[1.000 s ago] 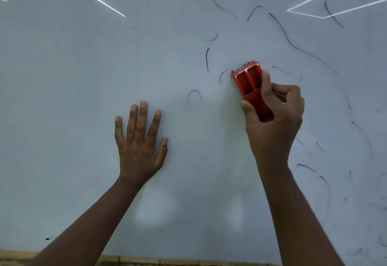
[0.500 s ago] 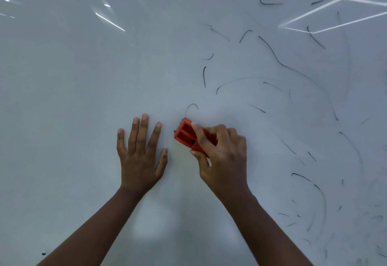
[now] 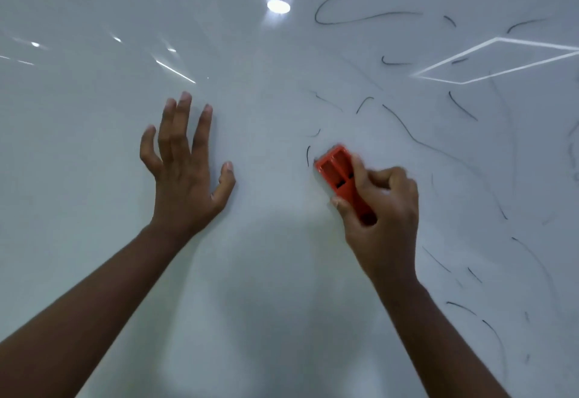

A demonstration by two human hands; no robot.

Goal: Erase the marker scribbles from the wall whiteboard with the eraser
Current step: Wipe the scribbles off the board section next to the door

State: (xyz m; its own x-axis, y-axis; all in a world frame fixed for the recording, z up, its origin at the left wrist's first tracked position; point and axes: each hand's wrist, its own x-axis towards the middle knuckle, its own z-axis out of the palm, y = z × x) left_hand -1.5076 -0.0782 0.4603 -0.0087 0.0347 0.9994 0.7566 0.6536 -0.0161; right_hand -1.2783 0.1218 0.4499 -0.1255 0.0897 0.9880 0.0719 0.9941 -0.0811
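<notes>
Right hand (image 3: 383,209) grips eraser (image 3: 340,175) against whiteboard (image 3: 94,178).

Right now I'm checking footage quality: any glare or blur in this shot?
Head view: ceiling lights glare off the whiteboard, one round hotspot and a bright outline at upper right; the right hand and eraser are motion-blurred; soft shadows lie below both hands.
</notes>
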